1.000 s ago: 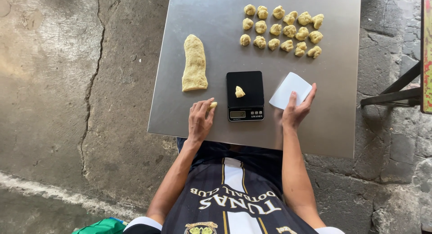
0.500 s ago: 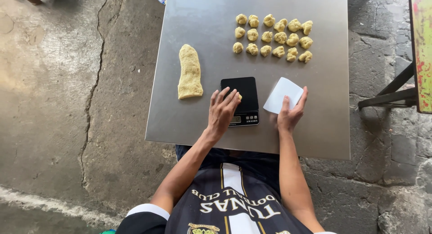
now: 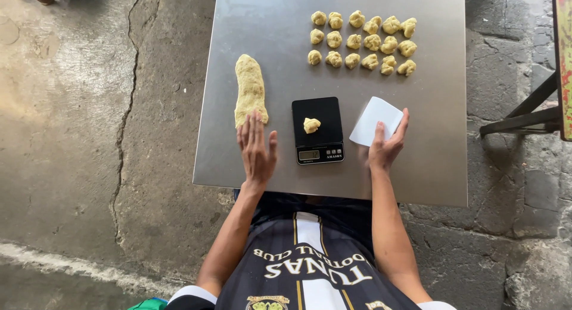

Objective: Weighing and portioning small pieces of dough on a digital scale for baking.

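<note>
The left hand (image 3: 257, 148) is open and flat, fingers together, its fingertips touching the near end of the dough log (image 3: 250, 97). The right hand (image 3: 386, 144) grips the near edge of a scraper (image 3: 375, 120), thumb on one side and fingers on the other.

The log is pale yellow, rough and crumbly on top, long and rounded, a little wider toward the near end; it lies at about 12 o'clock from the left hand, running away from the person. The scraper is a thin white sheet with rounded corners, smooth, tilted at about 11 o'clock from the right hand.

Between the hands stands a scale (image 3: 318, 129), a flat black rectangle with a small grey display on its near edge. A small lump (image 3: 311, 125) of the same dough rests on the middle of its plate.

At about 1 o'clock from the scale, well apart, lumpy dough balls (image 3: 362, 42) lie in three rows. Everything rests on a table (image 3: 429, 155) of dull, smooth grey metal. Around it is cracked concrete floor (image 3: 89, 137).
</note>
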